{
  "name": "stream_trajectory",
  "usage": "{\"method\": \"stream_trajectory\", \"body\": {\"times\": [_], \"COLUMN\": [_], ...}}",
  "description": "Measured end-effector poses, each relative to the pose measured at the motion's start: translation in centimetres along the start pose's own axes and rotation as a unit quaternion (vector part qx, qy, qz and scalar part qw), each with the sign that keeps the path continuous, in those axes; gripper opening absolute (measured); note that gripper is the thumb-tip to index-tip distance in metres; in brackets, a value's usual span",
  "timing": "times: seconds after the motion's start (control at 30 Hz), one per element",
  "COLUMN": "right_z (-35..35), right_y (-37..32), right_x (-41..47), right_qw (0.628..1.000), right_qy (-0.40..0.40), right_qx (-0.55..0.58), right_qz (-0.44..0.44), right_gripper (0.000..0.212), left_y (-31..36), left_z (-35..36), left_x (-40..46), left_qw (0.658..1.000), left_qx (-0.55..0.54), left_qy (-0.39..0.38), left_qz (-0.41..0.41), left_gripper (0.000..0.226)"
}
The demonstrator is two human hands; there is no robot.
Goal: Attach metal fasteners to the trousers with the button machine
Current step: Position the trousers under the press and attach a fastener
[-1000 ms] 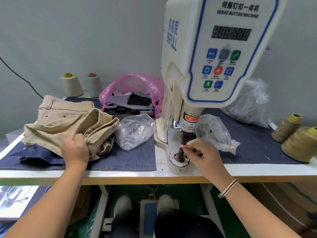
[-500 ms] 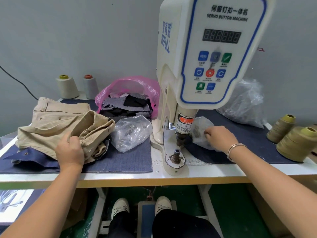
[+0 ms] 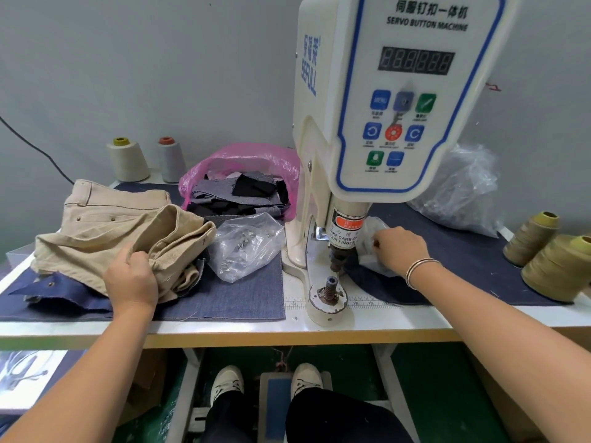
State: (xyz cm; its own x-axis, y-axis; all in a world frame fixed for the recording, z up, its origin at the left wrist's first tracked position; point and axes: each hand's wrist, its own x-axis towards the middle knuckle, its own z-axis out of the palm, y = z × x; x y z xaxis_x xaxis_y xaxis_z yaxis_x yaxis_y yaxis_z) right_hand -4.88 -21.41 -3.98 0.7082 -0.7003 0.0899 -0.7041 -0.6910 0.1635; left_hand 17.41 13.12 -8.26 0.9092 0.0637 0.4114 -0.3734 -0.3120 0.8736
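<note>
I am watching from a head-worn camera that looks down at a white bench [image 3: 399, 318] with a servo button machine [image 3: 383, 123] standing at its centre.

My reading is that this is the loading step: a fastener is being fetched before the cloth goes under the press. The right hand [image 3: 401, 249] reaches into a small clear bag [image 3: 371, 231] just behind and to the right of the machine's plunger [image 3: 340, 255]. Its fingers are curled into the plastic and seem to pinch at it, though I cannot tell whether they hold a fastener yet. The lower die [image 3: 329, 287], a short upright post on a round base, stands bare near the front edge.

The beige trousers [image 3: 112, 228] lie crumpled on a blue denim mat [image 3: 224, 298] well to the left of the machine. The left hand [image 3: 132, 279] grips a fold of them, fingers curled round the cloth. Their long axis runs roughly left to right across the bench. The waistband, with small rivets showing, is at the back left; the bunched end points towards the machine.

Next, I judge, the fastener must be seated on the die, then the trousers drawn rightward until the marked spot sits over it. Fingers must be clear before the foot pedal [image 3: 275, 404] is pressed.
</note>
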Motion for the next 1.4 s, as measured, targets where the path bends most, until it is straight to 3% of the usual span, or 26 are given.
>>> {"method": "stream_trajectory", "body": {"times": [0.43, 0.6, 0.93, 1.13, 1.27, 1.4], "right_z": [0.5, -0.4, -0.3, -1.3, -2.7, -2.5], "right_y": [0.1, -0.3, -0.1, -0.6, -0.9, -0.6], "right_x": [-0.2, -0.1, -1.2, -1.6, -0.8, -1.5], "right_qw": [1.0, 0.999, 0.996, 0.996, 0.975, 0.996], "right_qy": [-0.004, -0.045, 0.005, -0.076, -0.202, -0.088], "right_qx": [-0.015, -0.023, 0.092, 0.042, 0.041, 0.018], "right_qz": [-0.003, -0.017, 0.019, 0.036, 0.08, -0.018], "right_gripper": [0.022, 0.021, 0.018, 0.023, 0.039, 0.022], "left_y": [0.1, 0.1, 0.4, 0.8, 0.8, 1.2], "left_z": [0.1, 0.0, -0.1, -0.2, 0.0, 0.1], "left_x": [0.0, 0.0, -0.1, -0.3, -0.5, -0.6], "left_qw": [1.0, 1.0, 1.0, 1.0, 0.995, 0.989], "left_qx": [-0.005, -0.004, -0.004, 0.013, 0.077, 0.103], "left_qy": [0.003, 0.0, -0.003, -0.017, -0.051, -0.072], "left_qz": [-0.004, -0.003, -0.01, 0.004, 0.047, 0.076], "left_gripper": [0.025, 0.025, 0.031, 0.026, 0.051, 0.05]}}
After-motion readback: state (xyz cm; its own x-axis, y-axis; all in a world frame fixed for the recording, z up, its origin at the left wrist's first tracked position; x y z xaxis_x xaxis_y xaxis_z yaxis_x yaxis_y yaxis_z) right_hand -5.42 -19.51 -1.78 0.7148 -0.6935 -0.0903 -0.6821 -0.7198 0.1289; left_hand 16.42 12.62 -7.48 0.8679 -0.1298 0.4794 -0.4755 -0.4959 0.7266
